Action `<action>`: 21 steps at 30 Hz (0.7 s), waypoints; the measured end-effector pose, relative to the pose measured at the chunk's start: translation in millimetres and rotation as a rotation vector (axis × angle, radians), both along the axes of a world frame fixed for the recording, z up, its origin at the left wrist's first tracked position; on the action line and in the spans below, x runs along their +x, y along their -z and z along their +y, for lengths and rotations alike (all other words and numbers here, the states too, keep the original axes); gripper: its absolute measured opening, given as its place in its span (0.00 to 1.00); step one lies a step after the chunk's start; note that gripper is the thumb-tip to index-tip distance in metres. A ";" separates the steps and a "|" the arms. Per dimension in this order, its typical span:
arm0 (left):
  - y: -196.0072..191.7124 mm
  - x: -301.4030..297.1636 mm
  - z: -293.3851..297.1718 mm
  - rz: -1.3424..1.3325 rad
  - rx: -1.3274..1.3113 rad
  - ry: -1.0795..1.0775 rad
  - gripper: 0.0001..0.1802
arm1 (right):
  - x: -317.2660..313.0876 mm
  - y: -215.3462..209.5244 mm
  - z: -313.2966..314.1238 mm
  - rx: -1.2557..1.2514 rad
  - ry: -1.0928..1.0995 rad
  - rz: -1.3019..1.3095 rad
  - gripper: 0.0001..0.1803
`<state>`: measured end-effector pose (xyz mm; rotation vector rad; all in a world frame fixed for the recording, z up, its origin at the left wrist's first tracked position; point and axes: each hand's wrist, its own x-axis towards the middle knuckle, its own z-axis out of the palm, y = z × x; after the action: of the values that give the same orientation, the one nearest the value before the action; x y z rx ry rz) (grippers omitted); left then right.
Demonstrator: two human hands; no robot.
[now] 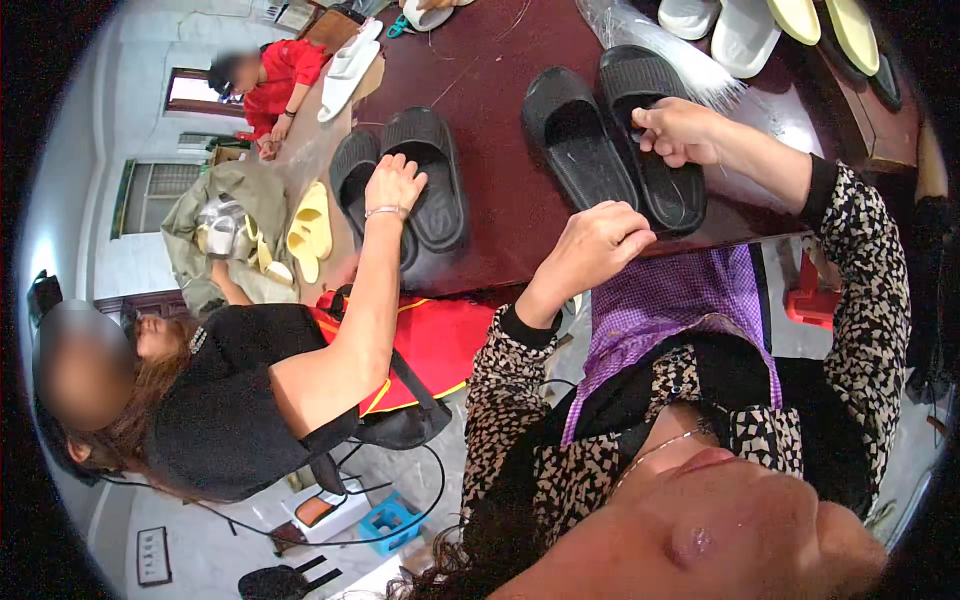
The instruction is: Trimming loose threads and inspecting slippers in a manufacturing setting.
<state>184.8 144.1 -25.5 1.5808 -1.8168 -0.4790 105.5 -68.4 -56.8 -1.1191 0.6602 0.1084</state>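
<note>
In front of me a pair of black slide sandals lies on the dark red table, toes pointing away. Over the right slide (640, 75) is my right hand (682, 132), its fingers curled and pinched beside the strap's opening. My left hand (598, 243) is closed at the near end of the pair, just below the heel of the left slide (590, 165). Whatever either hand pinches is too small or hidden to make out. A faint thin strand shows on the right slide's footbed. Behind that slide lies a bundle of thin clear plastic strands (705, 75).
To my left, a co-worker's hand (397, 185) rests over another black pair (435, 190). White slides (745, 40) and pale yellow slides (853, 35) lie far right. Yellow slides (310, 230) and an olive sack (185, 225) are left. Another person in red (285, 75) works farther off.
</note>
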 end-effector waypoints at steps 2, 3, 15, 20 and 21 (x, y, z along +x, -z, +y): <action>3.1 0.5 -1.3 -0.008 -0.024 -0.060 0.04 | 0.9 0.2 3.3 -0.033 0.030 -0.063 0.18; 4.6 1.3 -1.6 -0.007 -0.024 -0.062 0.04 | 0.2 -0.8 4.8 -0.034 0.028 -0.063 0.18; 21.5 9.2 -18.8 -0.094 -0.136 -0.387 0.07 | -26.9 -11.1 14.1 -0.310 0.130 -0.216 0.31; 21.6 8.1 -13.9 -0.028 -0.103 -0.465 0.08 | -44.4 -16.0 8.8 -0.401 0.023 -0.266 0.31; 22.6 9.4 -12.0 -0.011 -0.110 -0.483 0.07 | -47.5 -17.4 6.8 -0.398 0.007 -0.264 0.31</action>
<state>194.2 132.1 -48.2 1.8656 -1.3729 -0.1427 58.1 -61.6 -39.4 -1.4832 0.4576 -0.1826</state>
